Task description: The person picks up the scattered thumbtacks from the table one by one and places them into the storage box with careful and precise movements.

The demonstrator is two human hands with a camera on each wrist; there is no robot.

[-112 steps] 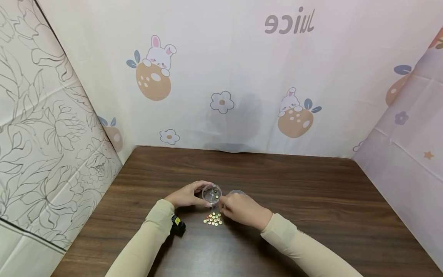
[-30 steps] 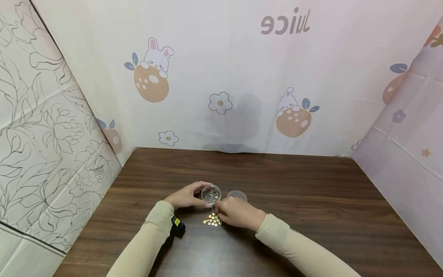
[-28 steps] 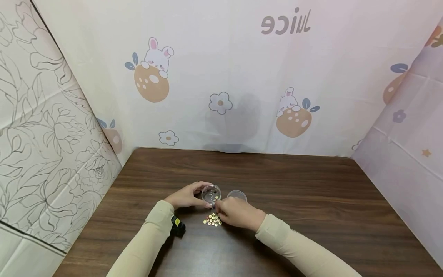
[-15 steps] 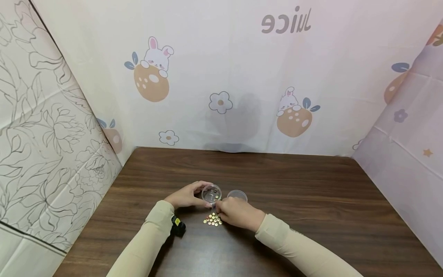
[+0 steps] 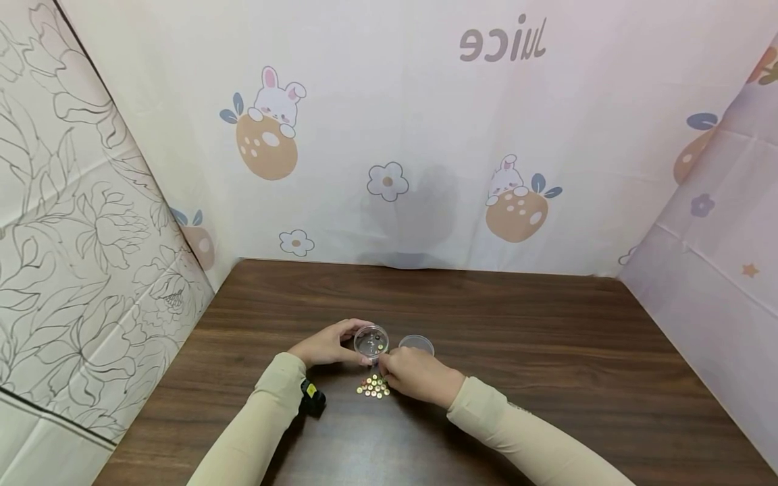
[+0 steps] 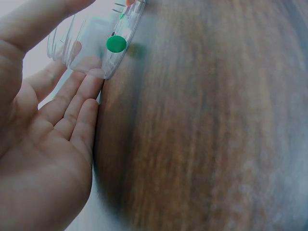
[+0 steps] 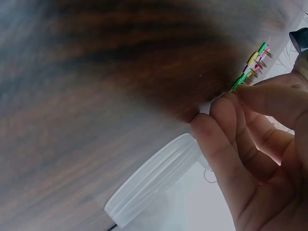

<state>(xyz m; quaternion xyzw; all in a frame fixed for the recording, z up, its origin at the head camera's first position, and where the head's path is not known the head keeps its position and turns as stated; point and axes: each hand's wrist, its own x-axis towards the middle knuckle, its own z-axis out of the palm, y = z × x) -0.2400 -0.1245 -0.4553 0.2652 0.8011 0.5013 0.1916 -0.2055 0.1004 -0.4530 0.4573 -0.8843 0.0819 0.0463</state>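
Tacks [image 5: 373,387] lie on the table [image 5: 516,317], lower centre of the head view. Just beside them, the right hand's [image 5: 422,374] fingertips bunch together; whether they pinch one, I cannot tell. The left hand [image 5: 327,344] grips the cup [image 5: 368,343], thumb and fingers parted around it, tacks inside. The lid [image 5: 417,341] sits right of it; a curtain [image 5: 352,108] fills the top.

A tabletop nook screened by cloth was seen; whether it was set up in a home or a studio could not be told. A dark wood-grain table [image 5: 516,351] was backed by a pale cloth [image 5: 352,88] printed with rabbits [image 5: 275,106] and fruit [image 5: 267,152] (the word "Juice" [image 5: 511,42] was mirrored) and flanked by a floral sheet [image 5: 91,236].
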